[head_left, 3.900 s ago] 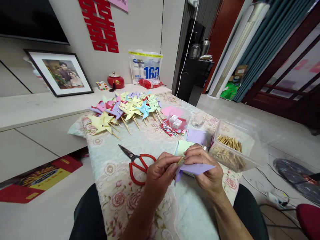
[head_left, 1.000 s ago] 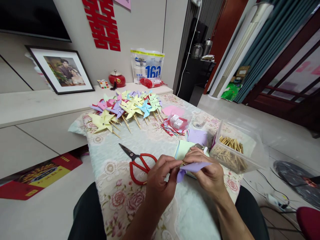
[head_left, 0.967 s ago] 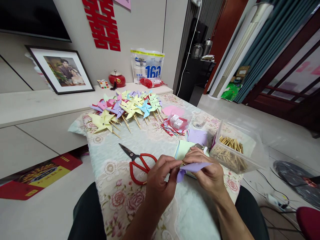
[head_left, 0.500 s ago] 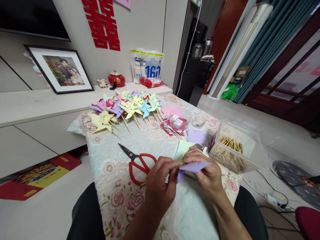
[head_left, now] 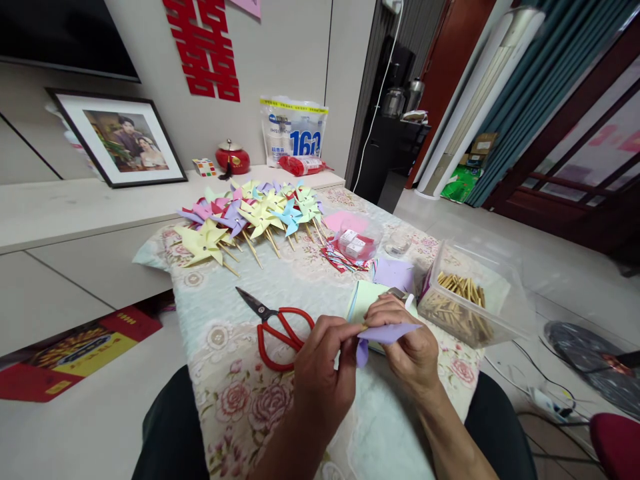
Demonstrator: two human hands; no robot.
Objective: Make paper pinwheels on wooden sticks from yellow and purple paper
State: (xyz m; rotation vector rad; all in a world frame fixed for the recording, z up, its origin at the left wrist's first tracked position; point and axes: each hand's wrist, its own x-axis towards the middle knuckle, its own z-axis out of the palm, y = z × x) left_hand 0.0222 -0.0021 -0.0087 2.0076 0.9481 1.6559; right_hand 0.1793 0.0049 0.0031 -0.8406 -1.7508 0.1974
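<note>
Left hand (head_left: 320,373) and right hand (head_left: 407,340), fingertips pinched together on a folded lilac paper square (head_left: 385,333), just beside red-handled steel scissors (head_left: 275,323) on the floral tablecloth (head_left: 240,393).

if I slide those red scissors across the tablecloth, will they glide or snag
The red scissors look like rigid metal, so they should move as one piece. They lie open on the floral tablecloth, so a blade tip may well snag the fabric. Lying flat, they are unlikely to roll.

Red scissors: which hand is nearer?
Left. The left hand sits just right of the red scissors, its knuckles almost at the handle loops. The right hand is farther right, beyond the purple paper both hands pinch.
</note>
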